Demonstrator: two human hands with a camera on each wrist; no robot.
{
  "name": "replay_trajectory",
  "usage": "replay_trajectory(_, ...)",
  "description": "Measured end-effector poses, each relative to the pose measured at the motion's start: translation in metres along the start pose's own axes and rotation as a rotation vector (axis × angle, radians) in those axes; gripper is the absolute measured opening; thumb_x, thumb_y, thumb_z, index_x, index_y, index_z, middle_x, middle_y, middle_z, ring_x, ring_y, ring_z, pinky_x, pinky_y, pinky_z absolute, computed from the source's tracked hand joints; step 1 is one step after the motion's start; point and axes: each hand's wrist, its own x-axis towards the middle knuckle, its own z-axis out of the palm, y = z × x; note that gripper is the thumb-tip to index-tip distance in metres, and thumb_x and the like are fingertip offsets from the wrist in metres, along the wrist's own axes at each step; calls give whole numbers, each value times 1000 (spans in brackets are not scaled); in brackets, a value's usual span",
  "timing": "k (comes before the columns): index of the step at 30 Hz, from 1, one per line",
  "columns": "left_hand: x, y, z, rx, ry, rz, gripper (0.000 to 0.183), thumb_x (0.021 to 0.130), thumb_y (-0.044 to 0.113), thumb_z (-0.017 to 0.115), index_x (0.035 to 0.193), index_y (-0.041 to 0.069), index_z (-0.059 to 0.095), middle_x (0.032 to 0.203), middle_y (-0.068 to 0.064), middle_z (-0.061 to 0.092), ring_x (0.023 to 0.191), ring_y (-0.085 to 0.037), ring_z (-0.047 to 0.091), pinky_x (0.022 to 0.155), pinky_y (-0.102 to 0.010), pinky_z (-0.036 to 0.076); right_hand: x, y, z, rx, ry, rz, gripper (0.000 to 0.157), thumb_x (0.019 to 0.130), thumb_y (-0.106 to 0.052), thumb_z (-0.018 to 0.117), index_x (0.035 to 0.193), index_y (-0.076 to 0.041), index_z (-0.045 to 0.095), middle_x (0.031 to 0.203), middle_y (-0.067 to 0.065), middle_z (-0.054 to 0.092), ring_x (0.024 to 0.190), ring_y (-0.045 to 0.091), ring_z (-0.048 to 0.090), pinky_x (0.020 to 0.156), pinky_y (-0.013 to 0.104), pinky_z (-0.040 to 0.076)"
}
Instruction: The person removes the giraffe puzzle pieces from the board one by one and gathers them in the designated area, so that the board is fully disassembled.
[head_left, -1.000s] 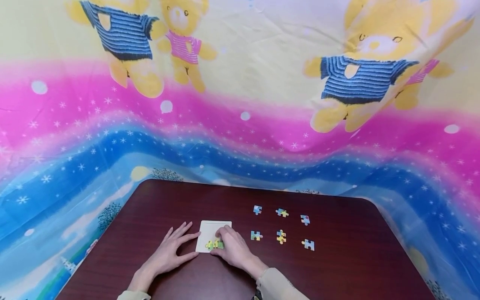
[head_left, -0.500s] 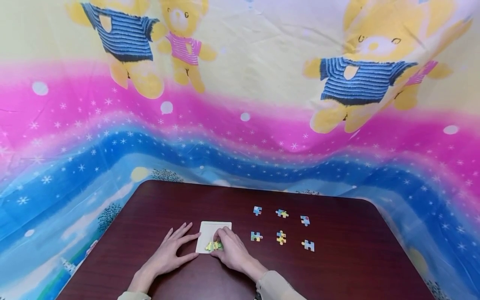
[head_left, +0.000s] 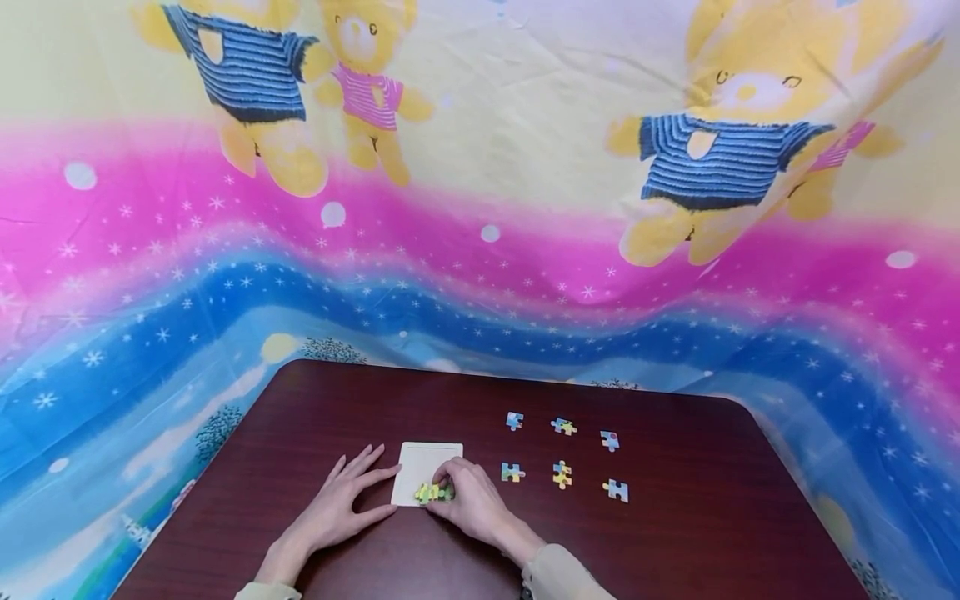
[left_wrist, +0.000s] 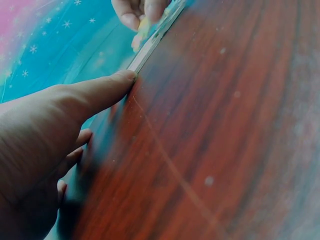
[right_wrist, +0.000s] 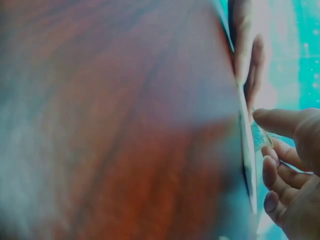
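A pale square puzzle tray (head_left: 420, 458) lies on the table near its front edge. My left hand (head_left: 337, 500) is spread beside it, thumb and index fingertip touching its left side. My right hand (head_left: 474, 504) pinches a short strip of yellow-green jigsaw pieces (head_left: 430, 493) over the tray's near right part. In the left wrist view, that strip (left_wrist: 141, 35) stands tilted above the tray edge (left_wrist: 150, 47) between fingertips. The strip's right end is hidden by my right fingers.
Several loose jigsaw pieces lie in two rows right of the tray, among them a yellow piece (head_left: 562, 475) and a light-blue piece (head_left: 617, 490). A patterned curtain (head_left: 480, 275) hangs behind the dark wooden table (head_left: 690, 467).
My right hand has shifted slightly right, and the jigsaw strip has moved with it and now looks tilted. The left hand and the tray have stayed in place.
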Motion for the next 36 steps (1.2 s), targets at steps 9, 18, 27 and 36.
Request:
replay_trajectory(9,1,-1,2,-7,-9,-8,59,95,46,84,148,23,72,169,-20,51,163,-47,38,127,-79,24,-4,-48,-71,147,-108,143,26,89,-19,94,100,-13,71,90,-1,64,77,2,56,69,15,47)
replay_trajectory(18,1,-1,1,-5,-8,-18,59,94,45,85,147,24,73,169,-20,52,163,-48,39,127,-79,24,-39,-31,-114,145,-79,204,24,90,-17,93,104,-17,73,97,-5,67,87,1,57,76,20,54)
replay_trajectory(27,1,-1,1,3,-3,-12,59,93,45,86,147,25,73,168,-20,53,161,-49,40,125,-80,25,-92,0,-156,133,-92,235,24,92,-23,91,104,-20,71,98,-8,65,87,5,58,74,22,52)
replay_trajectory(36,1,-2,2,6,-3,-14,59,94,45,86,148,26,72,169,-19,52,162,-47,40,126,-79,25,-134,21,-171,82,-81,178,29,88,-20,94,102,-21,69,97,-11,63,86,3,57,71,24,52)
